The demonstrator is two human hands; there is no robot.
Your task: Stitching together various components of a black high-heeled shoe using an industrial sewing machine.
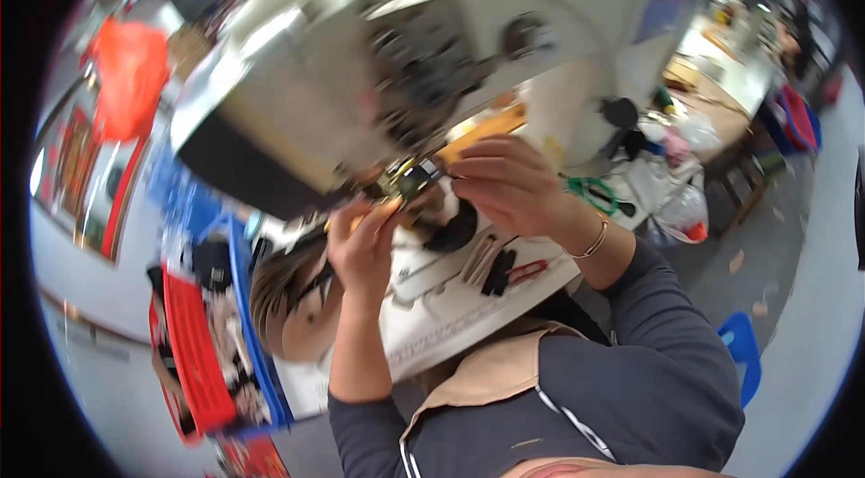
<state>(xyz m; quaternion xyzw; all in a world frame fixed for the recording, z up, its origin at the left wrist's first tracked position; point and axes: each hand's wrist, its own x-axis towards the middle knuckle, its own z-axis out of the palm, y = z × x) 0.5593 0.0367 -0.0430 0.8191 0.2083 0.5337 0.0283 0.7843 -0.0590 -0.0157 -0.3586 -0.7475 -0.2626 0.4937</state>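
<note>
Fingers (494, 167) bent and narrowly spaced, the left hand (360, 248) and right hand (514, 194) flank a shiny metal fitting (417, 178) at center frame.

Blur hides whether either grips it. Below lies a red-handled tool (527, 272) on a white tabletop (414, 320); above looms a white sewing machine (581, 18). A red basket (198, 361) stands lower left, an orange-red bag (131, 77) upper left of the frame.

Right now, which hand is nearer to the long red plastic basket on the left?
Left. The left hand is to the right of the red plastic basket; the right hand is farther right, beyond the left hand.
</note>
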